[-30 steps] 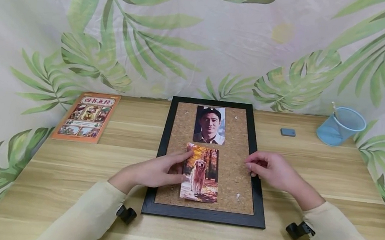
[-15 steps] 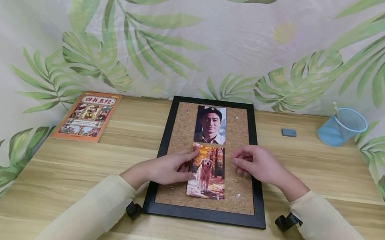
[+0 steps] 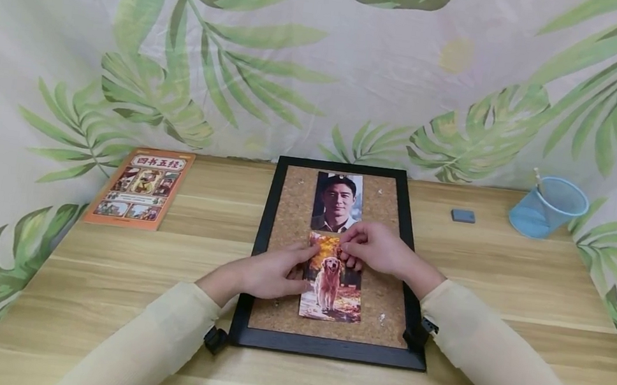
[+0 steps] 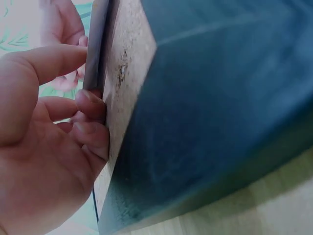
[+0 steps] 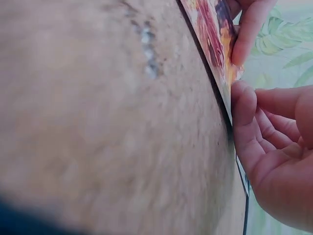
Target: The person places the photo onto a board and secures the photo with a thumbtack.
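A photo of a golden retriever [image 3: 328, 291] lies on the cork board [image 3: 383, 291], below a portrait photo [image 3: 336, 202]. My left hand [image 3: 270, 272] rests at the dog photo's left side, thumb and index fingertip pressing its edge. In the left wrist view, the other left fingers [image 4: 90, 134] bend in against the cork. My right hand [image 3: 377, 247] is over the dog photo's upper right part, thumb and index finger pinched together. Whatever sits in that pinch is hidden, and I cannot tell its kind. The right wrist view shows the right fingertips [image 5: 244, 100] right at the photo's surface.
The board has a black frame [image 3: 324, 347]. Small clear pins stick in the cork, one at lower right [image 3: 382, 318]. An orange book [image 3: 138, 188] lies at the left. To the right are a small blue-grey block [image 3: 463, 216] and a blue mesh pen cup [image 3: 539, 214].
The dog photo has shifted right and slightly up with my left hand, lining up under the portrait. My right hand has moved left from the board's right edge onto the dog photo.
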A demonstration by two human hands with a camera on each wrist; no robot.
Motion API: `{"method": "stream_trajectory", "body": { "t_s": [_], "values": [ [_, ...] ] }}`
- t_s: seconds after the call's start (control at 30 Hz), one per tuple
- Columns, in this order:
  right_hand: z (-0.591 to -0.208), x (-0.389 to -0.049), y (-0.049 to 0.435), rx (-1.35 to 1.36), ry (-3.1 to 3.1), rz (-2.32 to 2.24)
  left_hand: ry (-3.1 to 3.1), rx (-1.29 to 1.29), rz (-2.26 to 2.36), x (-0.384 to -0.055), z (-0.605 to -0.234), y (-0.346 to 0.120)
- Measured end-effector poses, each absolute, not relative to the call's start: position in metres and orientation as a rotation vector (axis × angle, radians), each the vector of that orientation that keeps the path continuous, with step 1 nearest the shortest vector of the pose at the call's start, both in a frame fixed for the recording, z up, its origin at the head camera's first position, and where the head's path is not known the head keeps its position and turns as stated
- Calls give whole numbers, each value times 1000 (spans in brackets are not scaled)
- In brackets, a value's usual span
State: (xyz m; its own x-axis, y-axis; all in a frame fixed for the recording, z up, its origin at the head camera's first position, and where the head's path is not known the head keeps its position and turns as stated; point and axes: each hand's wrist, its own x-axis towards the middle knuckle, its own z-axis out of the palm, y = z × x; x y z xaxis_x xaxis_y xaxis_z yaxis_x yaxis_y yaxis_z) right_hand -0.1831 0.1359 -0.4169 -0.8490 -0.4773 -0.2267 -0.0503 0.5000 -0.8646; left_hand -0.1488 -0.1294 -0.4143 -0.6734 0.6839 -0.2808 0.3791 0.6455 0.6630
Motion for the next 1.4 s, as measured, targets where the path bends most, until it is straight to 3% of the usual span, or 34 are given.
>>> {"method": "stream_trajectory", "body": {
  "t_s": [0.53,0.77,1.07,1.4],
  "values": [
    [-415,-203,106,-387,2450,-1038,2358,854,766,-153,-425,-133],
    [-411,-201,100,-296,2467,-956,2327,829,772,-147,-411,-127],
    [-411,-203,107,-136,2428,-963,2418,835,681,-168,-470,-134],
    [-414,-205,110,-101,2432,-973,2460,810,654,-171,-467,-134]
  ]
}}
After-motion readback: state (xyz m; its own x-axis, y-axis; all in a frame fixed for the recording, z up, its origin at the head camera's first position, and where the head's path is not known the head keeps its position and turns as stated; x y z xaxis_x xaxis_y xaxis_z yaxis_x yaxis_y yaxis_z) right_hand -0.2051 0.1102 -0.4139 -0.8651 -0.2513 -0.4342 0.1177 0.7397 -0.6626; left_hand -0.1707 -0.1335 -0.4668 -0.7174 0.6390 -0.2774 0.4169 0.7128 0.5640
